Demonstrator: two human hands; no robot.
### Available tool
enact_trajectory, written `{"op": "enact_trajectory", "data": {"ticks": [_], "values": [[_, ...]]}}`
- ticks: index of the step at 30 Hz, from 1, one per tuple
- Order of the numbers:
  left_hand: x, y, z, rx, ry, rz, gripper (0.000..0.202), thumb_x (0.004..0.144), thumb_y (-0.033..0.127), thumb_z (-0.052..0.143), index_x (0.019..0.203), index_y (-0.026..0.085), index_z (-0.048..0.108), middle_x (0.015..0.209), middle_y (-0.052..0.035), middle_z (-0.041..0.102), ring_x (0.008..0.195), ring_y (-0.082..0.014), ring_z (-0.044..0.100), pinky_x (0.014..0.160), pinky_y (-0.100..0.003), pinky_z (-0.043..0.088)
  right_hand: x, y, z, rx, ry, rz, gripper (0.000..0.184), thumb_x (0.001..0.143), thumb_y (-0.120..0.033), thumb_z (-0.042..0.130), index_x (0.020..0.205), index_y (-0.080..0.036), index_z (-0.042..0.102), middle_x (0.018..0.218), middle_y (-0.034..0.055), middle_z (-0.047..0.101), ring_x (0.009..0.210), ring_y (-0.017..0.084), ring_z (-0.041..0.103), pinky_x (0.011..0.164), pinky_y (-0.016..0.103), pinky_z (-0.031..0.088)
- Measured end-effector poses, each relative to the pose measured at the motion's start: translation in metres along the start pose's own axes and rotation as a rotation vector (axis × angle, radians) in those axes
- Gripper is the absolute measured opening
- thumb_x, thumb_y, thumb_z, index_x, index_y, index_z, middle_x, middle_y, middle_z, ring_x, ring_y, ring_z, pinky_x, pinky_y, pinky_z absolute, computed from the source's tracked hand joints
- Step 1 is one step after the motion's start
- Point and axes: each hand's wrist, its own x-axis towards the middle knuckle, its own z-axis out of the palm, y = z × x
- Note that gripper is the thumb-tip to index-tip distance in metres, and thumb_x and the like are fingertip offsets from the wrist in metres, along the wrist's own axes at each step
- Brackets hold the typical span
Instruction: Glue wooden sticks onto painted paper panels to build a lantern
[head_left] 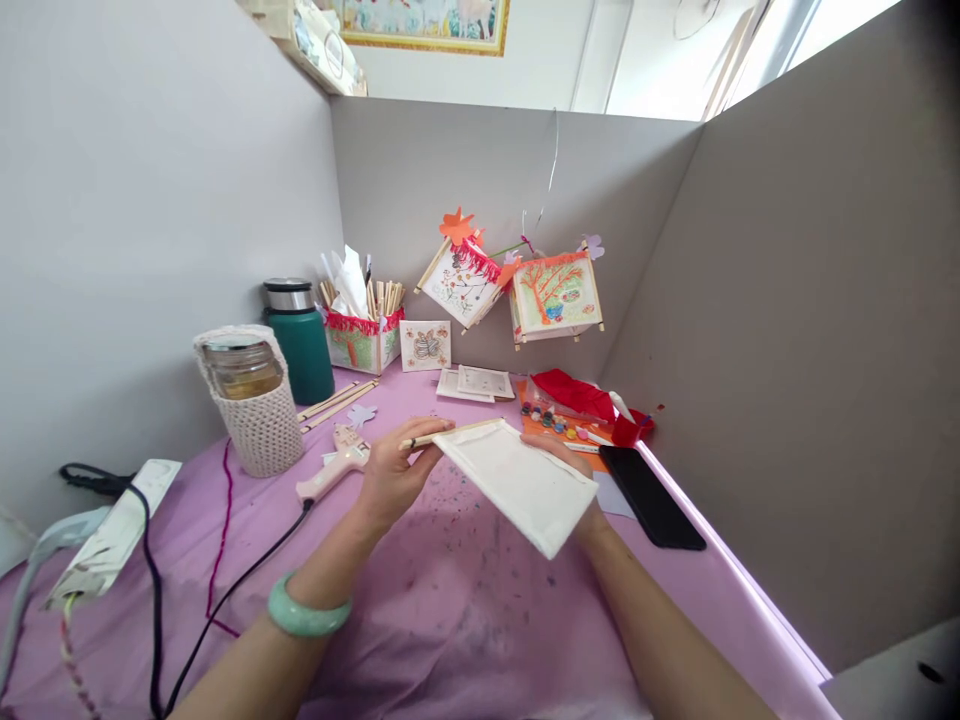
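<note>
My left hand (400,472), with a green bangle on its wrist, pinches a thin wooden stick (426,439) by its near end. The stick lies along the upper edge of a white rectangular panel (525,488), which is tilted above the table. On the panel's right side, my right hand (577,480) grips it, with most of the fingers hidden underneath. Left of my left hand lies a pink glue gun (335,470) with a black cord.
A purple cloth (480,640) covers the table. On the left are a jar in a knitted sleeve (262,420), a green bottle (301,345) and a power strip (116,530). A phone (651,497) lies right; decorated lanterns (556,295) hang at the back.
</note>
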Motion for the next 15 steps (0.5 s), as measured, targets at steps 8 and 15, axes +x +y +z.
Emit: {"op": "enact_trajectory", "data": {"ticks": [8,15], "values": [[0.015,-0.009,0.008,-0.139,-0.082,-0.376,0.022,0.078,0.034,0.059,0.086,0.014,0.065,0.078,-0.0066,0.069,0.075,-0.0194,0.066,0.071,-0.03,0.053,0.005,0.007,0.006,-0.066,0.035,0.147,0.036,0.072,-0.05,0.061,0.058,-0.017,0.057,0.048,-0.0003,0.049,0.046,0.012,0.043,0.048,0.026,0.035],[0.029,-0.013,0.019,-0.498,-0.094,-0.633,0.026,0.075,0.035,0.064,0.085,0.012,0.058,0.072,-0.0046,0.066,0.062,-0.0154,0.064,0.062,-0.029,0.053,0.005,0.007,0.013,0.06,-0.069,0.331,0.043,0.069,-0.055,0.064,0.054,-0.017,0.051,0.043,-0.0026,0.045,0.04,0.008,0.035,0.04,0.023,0.026]]}}
